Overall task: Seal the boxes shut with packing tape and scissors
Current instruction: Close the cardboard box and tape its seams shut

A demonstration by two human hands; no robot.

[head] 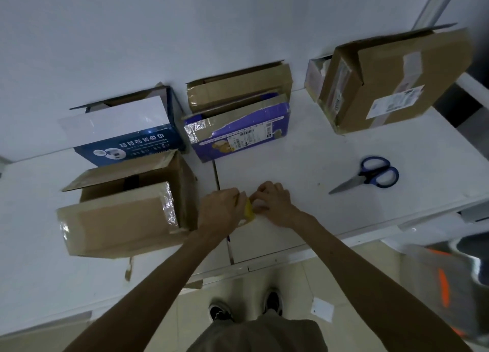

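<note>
Head view, left to right: near left on your table (304, 153) sits the taped brown box (124, 216), flaps up, with the blue-and-white box (127, 132) just behind it. Far middle is the purple box (238, 132). Near of that, your left hand (222, 206) is wrapped round the yellow tape roll (248, 211), and your right hand (275, 203) has its fingers curled in, pinching at the roll. The scissors (370, 175) lie off to the right, blades together, and the big brown box (391, 81) is far right.
</note>
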